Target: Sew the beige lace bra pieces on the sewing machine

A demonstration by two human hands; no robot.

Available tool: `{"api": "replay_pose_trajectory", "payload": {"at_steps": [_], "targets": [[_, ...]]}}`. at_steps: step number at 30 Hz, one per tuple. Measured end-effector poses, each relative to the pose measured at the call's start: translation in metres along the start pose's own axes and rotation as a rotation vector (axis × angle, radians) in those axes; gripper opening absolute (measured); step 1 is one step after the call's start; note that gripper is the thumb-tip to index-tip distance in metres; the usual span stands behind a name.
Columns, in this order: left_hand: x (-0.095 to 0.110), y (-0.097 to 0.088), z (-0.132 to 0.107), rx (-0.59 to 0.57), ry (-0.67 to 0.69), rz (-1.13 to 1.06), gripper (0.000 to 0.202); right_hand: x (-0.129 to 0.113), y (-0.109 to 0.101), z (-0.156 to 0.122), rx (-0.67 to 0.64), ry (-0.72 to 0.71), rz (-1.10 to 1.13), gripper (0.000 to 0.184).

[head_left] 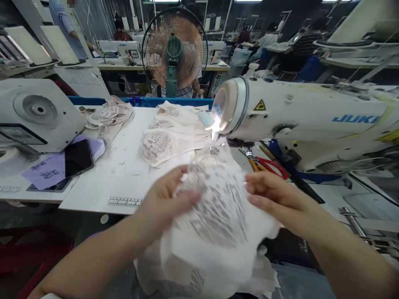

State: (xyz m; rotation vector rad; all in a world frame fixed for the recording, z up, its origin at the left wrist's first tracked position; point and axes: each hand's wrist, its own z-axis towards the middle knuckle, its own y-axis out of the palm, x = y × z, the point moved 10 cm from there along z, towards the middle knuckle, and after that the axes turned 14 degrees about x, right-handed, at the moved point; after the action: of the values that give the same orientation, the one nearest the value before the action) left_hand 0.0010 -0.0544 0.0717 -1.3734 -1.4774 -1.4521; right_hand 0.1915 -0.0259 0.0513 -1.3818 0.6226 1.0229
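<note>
A white garment piece with a lace panel [221, 203] hangs in front of me, blurred by motion, its upper end near the sewing machine's needle area. My left hand [170, 193] is closed on its left edge, thumb on top and fingers behind. At the right edge, my right hand [271, 197] has its fingers bent together against the fabric, seeming to pinch it. More pale fabric with lace [198, 278] lies below, over my lap. The sewing machine head [249, 108] stands just beyond, its lamp lit.
Similar lace pieces [158, 145] lie on the white table [124, 178], with a crumpled garment [109, 116] behind left. A phone [79, 158] rests on purple paper [46, 170]. Red-handled scissors [274, 166] lie right, under the machine arm. A fan [174, 47] and other people are beyond.
</note>
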Motion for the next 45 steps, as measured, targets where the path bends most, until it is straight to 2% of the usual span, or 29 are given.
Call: {"api": "replay_pose_trajectory", "payload": {"at_steps": [2,4,7,11,13,15,17,18,20,22,25,26,28,31,33,37,45], "targets": [[0.027,-0.037,0.025,0.118,0.088,0.038,0.066,0.008,0.028,0.023,-0.138,0.030,0.083,0.037],[0.045,-0.075,0.050,0.208,0.161,0.111,0.068,0.011,0.052,0.042,-0.216,-0.032,0.040,0.041],[0.054,-0.117,0.081,0.247,0.212,0.292,0.062,0.011,0.075,0.068,-0.179,-0.177,-0.225,0.038],[0.054,-0.149,0.105,0.234,0.244,0.558,0.059,-0.005,0.085,0.086,-0.032,-0.250,-0.412,0.031],[0.060,-0.162,0.111,0.257,0.291,0.713,0.059,-0.015,0.092,0.080,-0.035,-0.304,-0.465,0.028],[0.075,-0.169,0.114,0.320,0.401,0.926,0.058,-0.022,0.099,0.066,-0.068,-0.356,-0.501,0.025],[0.094,-0.164,0.112,0.392,0.554,1.172,0.056,-0.024,0.103,0.052,-0.083,-0.391,-0.534,0.024],[0.102,-0.155,0.109,0.431,0.637,1.280,0.055,-0.025,0.104,0.046,-0.081,-0.424,-0.554,0.025],[0.114,-0.128,0.099,0.488,0.798,1.423,0.050,-0.028,0.105,0.037,-0.076,-0.519,-0.588,0.027],[0.110,-0.087,0.091,0.446,0.934,1.481,0.042,-0.031,0.105,0.032,-0.058,-0.622,-0.605,0.028],[0.070,-0.019,0.094,0.129,0.996,1.545,0.030,-0.032,0.093,0.037,0.055,-0.661,-0.648,0.025],[0.052,-0.003,0.099,0.028,0.978,1.568,0.029,-0.030,0.087,0.041,0.101,-0.637,-0.682,0.024],[0.017,0.019,0.112,-0.133,0.922,1.604,0.029,-0.020,0.080,0.046,0.131,-0.552,-0.748,0.023],[-0.021,0.031,0.129,-0.301,0.881,1.628,0.027,-0.008,0.085,0.041,0.058,-0.475,-0.771,0.018],[-0.034,0.031,0.134,-0.354,0.899,1.638,0.028,-0.009,0.090,0.031,0.037,-0.501,-0.735,0.021],[-0.036,0.027,0.136,-0.311,0.919,1.661,0.034,-0.017,0.095,0.017,0.064,-0.587,-0.673,0.035],[-0.038,0.033,0.149,-0.246,0.843,1.743,0.037,-0.011,0.094,0.015,0.082,-0.593,-0.657,0.035]]}}
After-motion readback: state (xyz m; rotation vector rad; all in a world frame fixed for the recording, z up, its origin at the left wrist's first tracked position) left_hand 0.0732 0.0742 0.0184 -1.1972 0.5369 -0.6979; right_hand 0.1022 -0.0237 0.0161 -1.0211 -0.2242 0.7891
